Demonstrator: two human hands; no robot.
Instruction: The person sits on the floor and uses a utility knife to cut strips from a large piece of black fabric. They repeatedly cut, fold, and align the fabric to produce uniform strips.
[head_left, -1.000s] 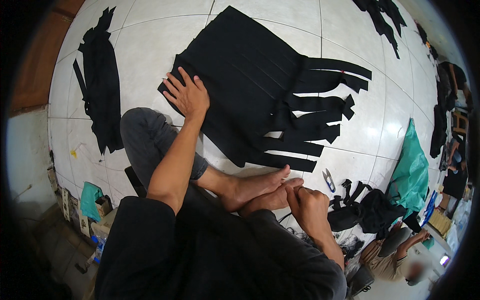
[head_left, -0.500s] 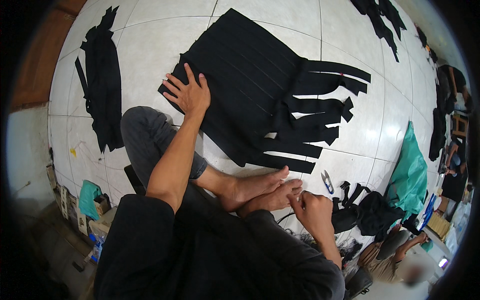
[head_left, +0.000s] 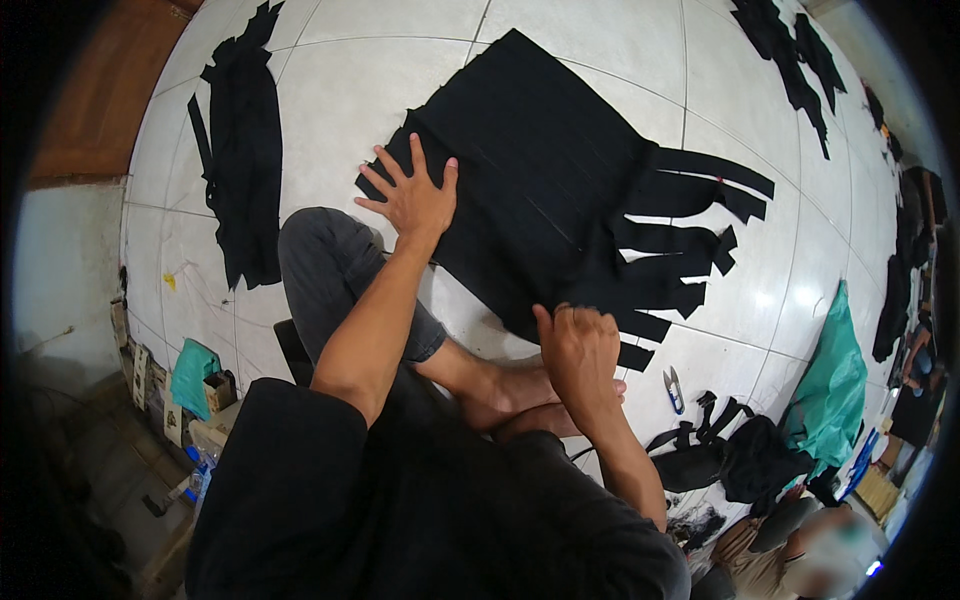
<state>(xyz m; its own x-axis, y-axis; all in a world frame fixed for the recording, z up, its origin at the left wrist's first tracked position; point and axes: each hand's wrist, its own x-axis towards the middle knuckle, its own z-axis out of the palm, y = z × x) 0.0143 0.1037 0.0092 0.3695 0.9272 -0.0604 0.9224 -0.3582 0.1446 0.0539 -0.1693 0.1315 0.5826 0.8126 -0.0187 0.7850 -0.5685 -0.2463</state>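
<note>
The white floor (head_left: pixel 350 90) is carrying a big black cloth (head_left: pixel 540 150), which is lying flat before the person. Its long strips (head_left: pixel 670 238) are pointing right and could be getting tangled if the cloth is being tugged hard. The left hand (head_left: pixel 415 205) is spreading its fingers wide on the cloth's left edge. Well apart from it, the right hand (head_left: pixel 582 350) is curling over the near edge; I cannot tell if it is holding anything. Small snips (head_left: pixel 674 392) are lying near the strips
</note>
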